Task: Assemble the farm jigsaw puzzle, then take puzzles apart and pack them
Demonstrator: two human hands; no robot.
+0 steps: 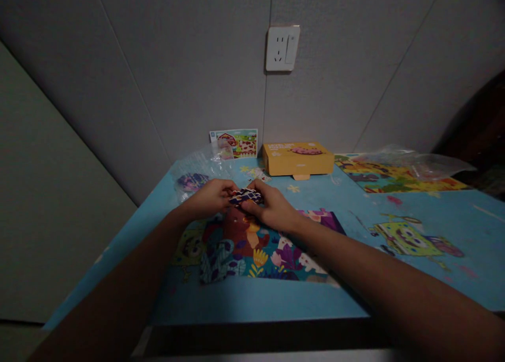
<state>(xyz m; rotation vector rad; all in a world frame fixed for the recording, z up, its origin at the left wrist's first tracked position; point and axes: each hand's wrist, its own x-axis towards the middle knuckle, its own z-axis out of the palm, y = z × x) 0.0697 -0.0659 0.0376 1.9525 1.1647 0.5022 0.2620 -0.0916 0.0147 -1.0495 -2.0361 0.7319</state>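
Observation:
A small stack of dark puzzle pieces point(248, 195) with pale edges is held between my two hands, just above the table. My right hand point(272, 208) grips the stack from the right, thumb on the near side. From the left, the bent fingers of my left hand point(213, 198) close on the stack's other end; their tips are partly hidden. Beneath my hands lies a partly assembled jigsaw puzzle point(272, 254) with flowers, white rabbits and a brown animal. Its upper part is covered by my hands and right forearm.
Beyond my left hand, a clear plastic bag point(197, 170) holds purplish pieces. A farm picture card point(240, 142) leans on the wall beside a yellow box point(298, 159). At the back right, clear plastic wrap point(426, 162) lies over a yellow picture sheet point(371, 179). The table point(252, 304) has a blue, cartoon-printed cover.

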